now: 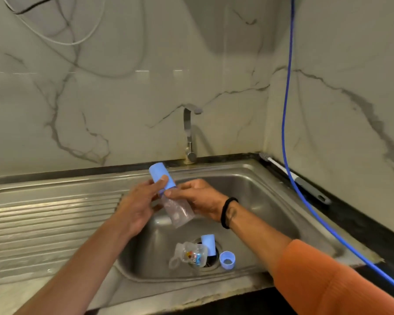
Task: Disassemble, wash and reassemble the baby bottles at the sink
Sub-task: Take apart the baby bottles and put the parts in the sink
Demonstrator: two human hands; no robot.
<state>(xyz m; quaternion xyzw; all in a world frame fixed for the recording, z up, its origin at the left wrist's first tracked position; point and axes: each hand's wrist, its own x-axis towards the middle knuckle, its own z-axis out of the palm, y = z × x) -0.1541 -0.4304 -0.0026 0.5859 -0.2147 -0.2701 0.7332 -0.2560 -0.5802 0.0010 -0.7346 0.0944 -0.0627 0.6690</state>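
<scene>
A clear baby bottle (179,212) with a blue cap (159,172) is held tilted above the steel sink (248,178). My left hand (138,208) grips it from the left, fingers on the cap. My right hand (203,198) pinches the bottle just below the cap, at the blue collar. At the drain lie the parts of a second bottle: a clear bottle body with coloured print (195,254) on its side, a blue cap (208,244), a blue screw ring (227,260) and a clear teat (173,262).
A steel tap (189,135) stands behind the basin; no water is visible. A ribbed draining board (50,221) lies left. A bottle brush (298,178) rests on the dark counter at right, beside a blue hose (286,110) hanging along the wall.
</scene>
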